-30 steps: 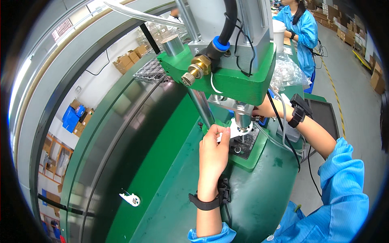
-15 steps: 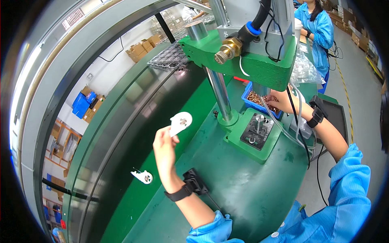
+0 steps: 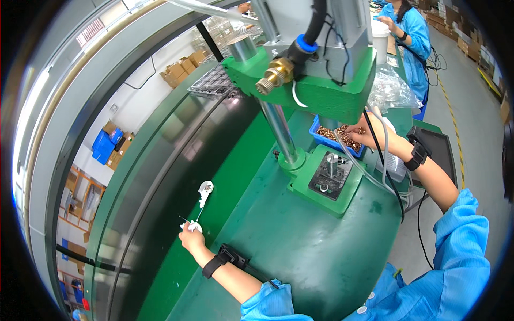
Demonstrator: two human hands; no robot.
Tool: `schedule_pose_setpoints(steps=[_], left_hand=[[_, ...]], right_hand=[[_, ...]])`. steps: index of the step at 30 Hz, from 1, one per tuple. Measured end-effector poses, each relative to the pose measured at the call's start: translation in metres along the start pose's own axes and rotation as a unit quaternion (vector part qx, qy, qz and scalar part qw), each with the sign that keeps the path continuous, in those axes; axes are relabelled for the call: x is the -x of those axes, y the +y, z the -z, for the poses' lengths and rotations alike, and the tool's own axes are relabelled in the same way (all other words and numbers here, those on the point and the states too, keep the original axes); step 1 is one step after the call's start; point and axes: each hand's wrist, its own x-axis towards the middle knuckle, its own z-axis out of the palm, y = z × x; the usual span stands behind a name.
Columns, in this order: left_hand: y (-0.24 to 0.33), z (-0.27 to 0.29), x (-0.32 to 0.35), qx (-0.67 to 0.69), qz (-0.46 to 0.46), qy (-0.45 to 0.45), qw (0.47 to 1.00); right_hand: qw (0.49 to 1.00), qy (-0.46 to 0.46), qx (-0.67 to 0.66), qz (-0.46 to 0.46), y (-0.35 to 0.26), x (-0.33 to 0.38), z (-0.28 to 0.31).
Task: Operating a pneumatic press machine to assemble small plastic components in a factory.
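Head view: left hand (image 3: 193, 241) touches rounded white plastic part (image 3: 195, 226) at its twelve o'clock; right hand (image 3: 376, 134), toward two, at small copper-coloured metal pieces (image 3: 327, 132); can't tell either grip.

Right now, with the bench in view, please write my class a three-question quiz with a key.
1. Which hand has its fingers in the blue bin of copper-coloured parts?
2. True or false: the left hand is touching the black plate.
3. Fill in: the press stands on the green ____.

Key:
1. The right hand.
2. False; it is at a white piece.
3. Bench.
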Motion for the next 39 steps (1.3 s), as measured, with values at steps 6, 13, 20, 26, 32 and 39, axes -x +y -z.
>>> schedule_pose_setpoints(steps=[6, 13, 20, 26, 32, 39], left_hand=[[0.035, 0.012, 0.035, -0.089, 0.067, 0.01, 0.994], [0.034, 0.007, 0.023, -0.057, 0.055, -0.15, 0.985], [0.141, 0.052, 0.126, 0.302, -0.259, -0.209, 0.893], [0.204, 0.009, 0.221, 0.289, -0.381, -0.347, 0.807], [0.204, -0.009, 0.23, 0.272, -0.412, -0.265, 0.828], [0.204, -0.014, 0.225, 0.326, -0.38, -0.314, 0.806]], right_hand=[[0.999, 0.001, -0.003, -0.036, 0.002, 0.004, 0.01], [0.997, 0.074, -0.004, -0.011, 0.01, 0.017, 0.025], [0.994, 0.088, -0.044, -0.042, 0.002, 0.031, 0.027], [0.994, 0.086, -0.036, -0.055, 0.009, 0.057, 0.028], [0.994, 0.069, -0.051, -0.071, 0.007, 0.063, 0.03], [0.993, 0.072, -0.052, -0.072, 0.007, 0.065, 0.028]])
